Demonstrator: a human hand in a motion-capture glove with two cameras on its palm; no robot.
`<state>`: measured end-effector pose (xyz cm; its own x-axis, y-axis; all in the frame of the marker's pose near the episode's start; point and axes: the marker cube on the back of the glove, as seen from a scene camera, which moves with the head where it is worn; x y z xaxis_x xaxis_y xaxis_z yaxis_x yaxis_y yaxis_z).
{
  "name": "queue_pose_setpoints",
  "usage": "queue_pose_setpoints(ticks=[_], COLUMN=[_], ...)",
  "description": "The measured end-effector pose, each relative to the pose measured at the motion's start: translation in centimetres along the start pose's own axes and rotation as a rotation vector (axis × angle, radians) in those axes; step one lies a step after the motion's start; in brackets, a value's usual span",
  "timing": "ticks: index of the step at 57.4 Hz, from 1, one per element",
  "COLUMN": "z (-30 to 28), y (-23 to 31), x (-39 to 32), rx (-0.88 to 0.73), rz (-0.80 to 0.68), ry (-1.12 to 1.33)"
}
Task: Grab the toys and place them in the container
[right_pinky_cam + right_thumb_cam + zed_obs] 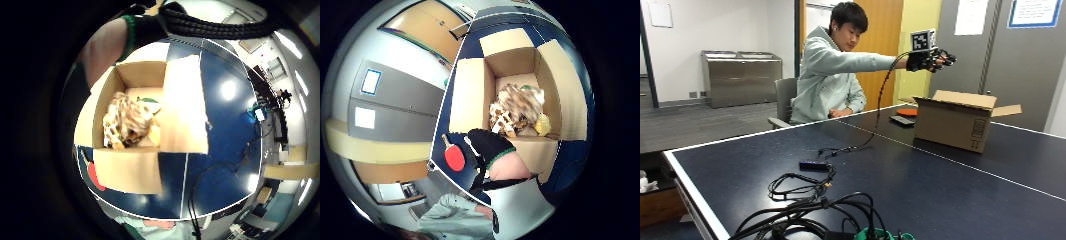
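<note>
Cardboard box (pixel 951 125), flaps up, mouth upward; plush toys (pixel 129 121) heaped inside, orientation unclear. Gloved right hand (pixel 931 59) above, empty, fingers loosely curled.

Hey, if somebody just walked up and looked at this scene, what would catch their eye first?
Probably the gloved right hand, raised in the air above the open cardboard box on the dark blue table. The palm views look down into the box, where a spotted plush toy lies on the bottom. Beside the box a red paddle lies on the table, and a tangle of black cables sprawls at the near end.
</note>
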<state>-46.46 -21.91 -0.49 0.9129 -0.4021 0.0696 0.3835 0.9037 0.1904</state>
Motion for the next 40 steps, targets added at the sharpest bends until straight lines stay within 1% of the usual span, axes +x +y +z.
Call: queue_pose_setpoints(ticks=[3,6,7,9,11,12,13,14,17,19,21,24,27,28,32,36,38,40], z=[-0.5,-1.3,-1.5,-1.7,-2.0,-2.3,-2.5,-2.8,-3.5,-3.9,-4.3,-4.8,-5.1,-5.2,-5.2,-4.7,-4.4,-4.1], y=[0.1,0.4,0.7,1.4,1.8,1.8,1.6,1.3,0.0,-0.2,0.4,2.0,2.7,3.4,7.9,10.2,11.4,12.9], x=[0.7,1.4,1.5,2.2,4.6,6.1,7.7,9.3,14.0,15.6,15.5,14.0,15.2,14.3,6.0,4.4,4.3,4.3], rx=[0.013,0.014,0.016,0.022,0.033,0.04,0.047,0.054,0.076,0.086,0.093,0.102,0.119,0.122,0.107,0.098,0.093,0.084], rz=[0.047,0.028,0.0,-0.112,-0.248,-0.282,-0.272,-0.219,0.049,0.145,0.152,0.115,0.123,0.115,0.037,-0.022,-0.101,-0.268], ry=[-0.004,-0.037,-0.026,0.026,0.084,0.11,0.136,0.162,0.242,0.257,0.245,0.219,0.225,0.203,0.04,0.023,0.023,0.01])
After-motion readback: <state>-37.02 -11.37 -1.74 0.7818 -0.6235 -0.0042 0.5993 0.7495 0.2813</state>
